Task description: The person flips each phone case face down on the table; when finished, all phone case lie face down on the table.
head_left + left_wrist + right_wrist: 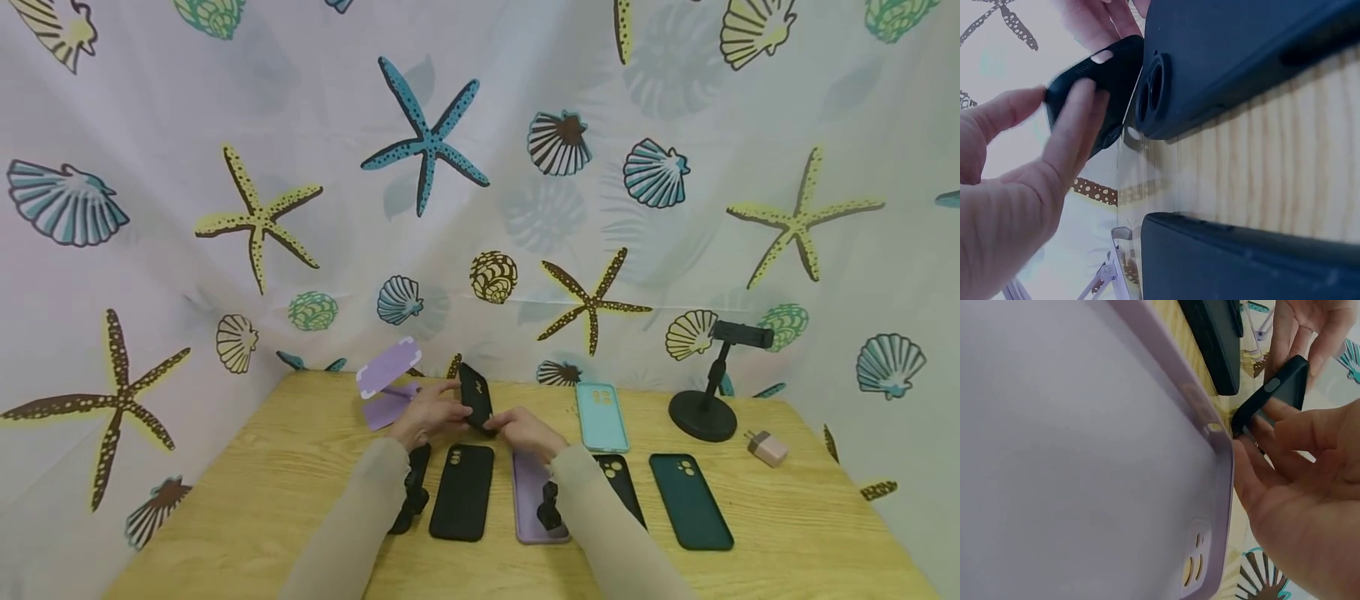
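Observation:
Both hands hold a black phone case [478, 398] up on edge near the back of the table. My left hand [432, 412] grips its left side, with thumb and fingers spread across it in the left wrist view. At the lower right corner, my right hand [527, 432] pinches the case between thumb and fingers. Camera holes show on its back in the head view. In the right wrist view, the case's rim [1266, 397] has an oblong cutout. Below the hands lie another black case [462, 496] and a purple case [529, 496].
A purple phone stand [381, 371] is at back left. To the right are a turquoise case [602, 421], a partly covered black case [628, 493], a dark green case [690, 504], a black stand [703, 415] and a pink charger plug [768, 448]. A patterned curtain [480, 167] hangs behind.

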A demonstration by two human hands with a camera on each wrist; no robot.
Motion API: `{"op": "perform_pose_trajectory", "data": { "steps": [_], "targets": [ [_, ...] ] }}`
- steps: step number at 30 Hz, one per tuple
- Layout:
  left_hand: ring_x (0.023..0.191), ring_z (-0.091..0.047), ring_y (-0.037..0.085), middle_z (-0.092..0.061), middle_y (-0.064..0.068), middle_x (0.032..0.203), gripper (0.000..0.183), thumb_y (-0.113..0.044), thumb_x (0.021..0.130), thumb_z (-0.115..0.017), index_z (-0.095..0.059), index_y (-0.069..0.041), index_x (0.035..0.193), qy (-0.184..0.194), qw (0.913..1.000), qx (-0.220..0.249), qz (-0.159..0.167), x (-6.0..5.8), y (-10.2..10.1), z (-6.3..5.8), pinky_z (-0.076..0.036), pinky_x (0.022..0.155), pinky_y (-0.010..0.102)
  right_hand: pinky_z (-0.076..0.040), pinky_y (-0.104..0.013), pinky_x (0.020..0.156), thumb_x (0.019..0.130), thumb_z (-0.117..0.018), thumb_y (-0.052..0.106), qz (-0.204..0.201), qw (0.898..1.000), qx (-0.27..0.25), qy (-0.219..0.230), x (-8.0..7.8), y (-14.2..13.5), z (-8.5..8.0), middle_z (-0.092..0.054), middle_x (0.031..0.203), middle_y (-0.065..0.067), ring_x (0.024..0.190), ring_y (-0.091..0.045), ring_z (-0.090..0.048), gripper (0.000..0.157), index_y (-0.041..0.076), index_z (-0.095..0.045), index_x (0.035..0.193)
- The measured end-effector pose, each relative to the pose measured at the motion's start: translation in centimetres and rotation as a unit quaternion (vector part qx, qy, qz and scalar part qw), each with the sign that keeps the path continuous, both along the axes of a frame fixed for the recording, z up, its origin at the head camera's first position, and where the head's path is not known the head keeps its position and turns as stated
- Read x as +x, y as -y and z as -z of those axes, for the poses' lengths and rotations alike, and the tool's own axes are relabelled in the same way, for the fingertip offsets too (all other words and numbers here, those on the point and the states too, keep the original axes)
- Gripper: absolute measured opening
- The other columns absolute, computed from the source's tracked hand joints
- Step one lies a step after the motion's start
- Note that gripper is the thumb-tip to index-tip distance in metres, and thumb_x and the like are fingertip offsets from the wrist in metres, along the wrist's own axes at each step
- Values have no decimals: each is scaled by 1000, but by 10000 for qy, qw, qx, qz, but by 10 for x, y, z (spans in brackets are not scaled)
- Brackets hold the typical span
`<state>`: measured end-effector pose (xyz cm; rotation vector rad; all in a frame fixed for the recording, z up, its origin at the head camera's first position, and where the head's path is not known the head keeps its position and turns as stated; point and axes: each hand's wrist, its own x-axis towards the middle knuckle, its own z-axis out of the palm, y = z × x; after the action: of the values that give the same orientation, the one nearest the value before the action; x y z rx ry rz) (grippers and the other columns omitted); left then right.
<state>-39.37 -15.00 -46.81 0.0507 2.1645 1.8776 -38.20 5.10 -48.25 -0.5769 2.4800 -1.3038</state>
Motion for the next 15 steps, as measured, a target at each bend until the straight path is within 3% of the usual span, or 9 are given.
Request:
{"op": "perform_pose_trajectory", "data": {
  "steps": [4, 9, 15],
  "targets": [
    [111, -65, 36, -48, 34, 139, 72, -2, 93, -65, -25, -2, 153, -76, 9998, 174, 113, -1, -3, 0, -52, 94, 47, -45, -42, 99, 90, -40, 1, 150, 9978, -506, 403, 0, 1, -1, -58, 137, -15, 123, -28, -53, 48, 3, -60, 133],
    [113, -64, 35, -59, 27, 128, 65, -8, 91, -68, -36, 0, 147, -203, 9998, 52, 58, -2, -11, -2, -51, 96, 46, -45, -48, 105, 105, -34, 23, 443, 9829, -1357, 1166, 1, 5, -3, -54, 141, -21, 129, -35, -53, 46, 1, -48, 142],
    [119, -60, 39, -54, 27, 133, 43, -6, 98, -58, -48, 4, 138, -200, 9991, 30, 364, 1, -16, 0, -48, 102, 47, -47, -51, 102, 108, -29, 39, 619, 9689, -1822, 1558, 0, 8, -6, -53, 138, -28, 123, -40, -57, 55, 3, -37, 150]
  ]
}}
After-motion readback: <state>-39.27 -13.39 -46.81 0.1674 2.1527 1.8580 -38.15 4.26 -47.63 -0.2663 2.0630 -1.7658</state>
